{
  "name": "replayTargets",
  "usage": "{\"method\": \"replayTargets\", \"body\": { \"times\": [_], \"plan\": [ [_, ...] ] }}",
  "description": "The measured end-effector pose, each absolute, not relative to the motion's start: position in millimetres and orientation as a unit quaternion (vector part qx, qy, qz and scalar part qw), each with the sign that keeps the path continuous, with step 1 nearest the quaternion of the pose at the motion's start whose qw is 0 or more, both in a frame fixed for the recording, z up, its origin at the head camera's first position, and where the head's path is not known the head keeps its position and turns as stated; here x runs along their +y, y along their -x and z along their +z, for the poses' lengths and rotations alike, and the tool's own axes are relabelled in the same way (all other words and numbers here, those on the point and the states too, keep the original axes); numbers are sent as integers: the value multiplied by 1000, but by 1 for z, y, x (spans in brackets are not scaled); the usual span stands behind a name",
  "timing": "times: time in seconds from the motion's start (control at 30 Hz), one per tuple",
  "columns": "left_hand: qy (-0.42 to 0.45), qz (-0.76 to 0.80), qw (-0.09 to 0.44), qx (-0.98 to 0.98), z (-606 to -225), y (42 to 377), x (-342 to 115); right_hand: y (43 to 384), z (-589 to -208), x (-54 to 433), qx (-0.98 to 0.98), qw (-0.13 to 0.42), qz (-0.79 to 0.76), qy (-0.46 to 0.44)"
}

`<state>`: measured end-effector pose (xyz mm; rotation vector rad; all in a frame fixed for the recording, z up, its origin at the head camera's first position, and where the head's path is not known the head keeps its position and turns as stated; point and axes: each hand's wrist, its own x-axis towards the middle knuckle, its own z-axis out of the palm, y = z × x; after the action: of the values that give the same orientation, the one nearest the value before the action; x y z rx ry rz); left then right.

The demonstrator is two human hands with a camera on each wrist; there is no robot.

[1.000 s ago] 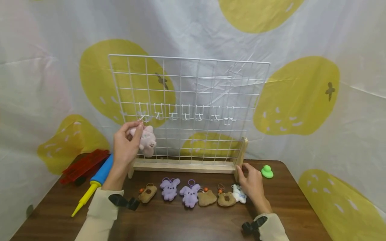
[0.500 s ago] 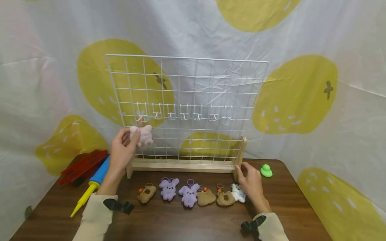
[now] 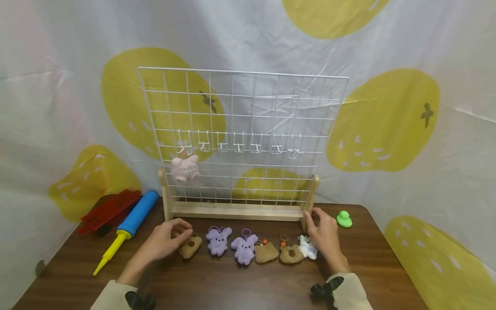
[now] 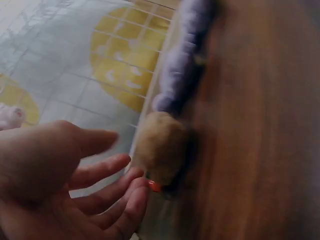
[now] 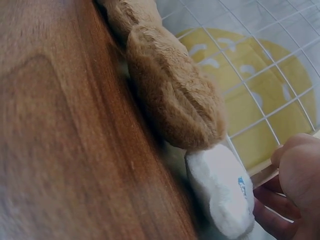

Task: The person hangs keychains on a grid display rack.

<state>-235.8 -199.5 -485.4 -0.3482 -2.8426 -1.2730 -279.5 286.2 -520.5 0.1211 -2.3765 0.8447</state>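
My left hand (image 3: pixel 169 239) is just left of a brown plush keychain (image 3: pixel 190 247), fingers loosely extended and holding nothing. In the left wrist view its fingertips are near that plush's orange bead (image 4: pixel 154 186). My right hand (image 3: pixel 323 230) pinches the right wooden foot of the stand (image 3: pixel 306 217) between thumb and fingers. A pink plush keychain (image 3: pixel 185 168) hangs from the leftmost hook of the white wire grid (image 3: pixel 243 112). Right of the left hand lie two purple bunny plushes (image 3: pixel 218 242), then two more brown plushes (image 3: pixel 266 253) and a white plush (image 3: pixel 308 248) near my right hand.
Several white hooks (image 3: pixel 238 147) run in a row across the grid. A blue and yellow pump (image 3: pixel 133 219) and a red plastic piece (image 3: pixel 112 209) lie at the table's left. A green duck (image 3: pixel 344 218) sits at the right. A patterned cloth hangs behind.
The left hand has let go of the pink plush, which now hangs from the leftmost hook, and has come down to the brown plush on the left. The right hand stays on the stand.
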Motion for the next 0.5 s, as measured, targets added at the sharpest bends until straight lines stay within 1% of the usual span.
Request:
{"method": "replayTargets", "body": {
  "times": [0.2,0.5],
  "plan": [
    [102,-359,9,-928,-494,232,-195,279,-519,286,-896,304,321,-46],
    [92,-376,-20,-922,-496,236,-198,279,-521,286,-897,299,323,-43]
  ]
}}
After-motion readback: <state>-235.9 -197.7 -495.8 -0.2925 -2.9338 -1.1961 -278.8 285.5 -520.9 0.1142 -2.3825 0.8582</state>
